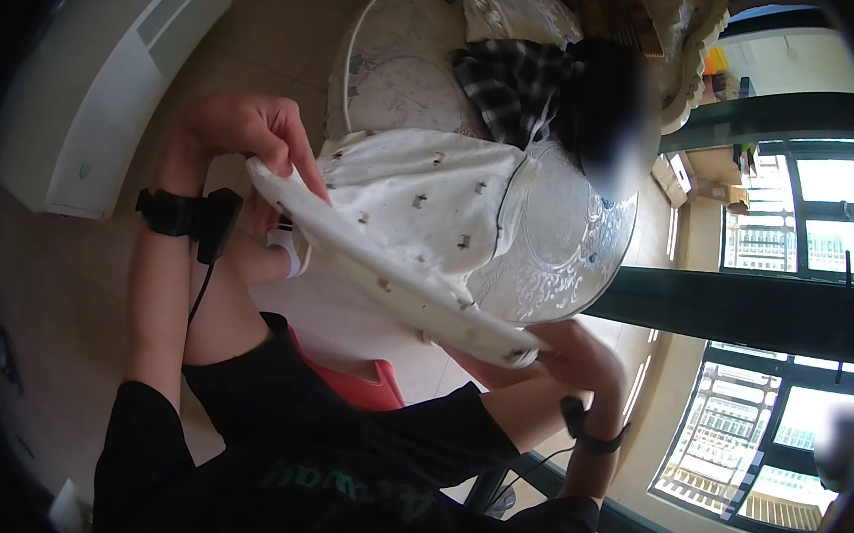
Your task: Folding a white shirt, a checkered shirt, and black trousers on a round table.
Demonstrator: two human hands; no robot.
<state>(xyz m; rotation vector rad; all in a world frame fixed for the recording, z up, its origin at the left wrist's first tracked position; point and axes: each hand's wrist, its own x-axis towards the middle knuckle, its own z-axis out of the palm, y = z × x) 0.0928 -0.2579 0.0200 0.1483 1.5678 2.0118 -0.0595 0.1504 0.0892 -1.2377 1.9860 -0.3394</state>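
A white cloth garment [416, 206] with small dark printed motifs lies partly on the round table [400, 91]. Its near edge is lifted off the tabletop and stretched between my two hands, sloping down to the right. My left hand [263, 136] is closed on the upper left end, thumb and fingers pinching the fabric. At the lower right end my right hand [569, 354] grips the cloth, slightly blurred, its fingertips partly hidden. What kind of garment it is cannot be made out.
Behind the garment lie a black-and-white checked cloth [514, 80], a dark cloth [606, 111] and a pale cloth [519, 15]. A white cabinet [89, 144] stands on the left. My legs are by a red seat [364, 386]. Windows [797, 213] are at right.
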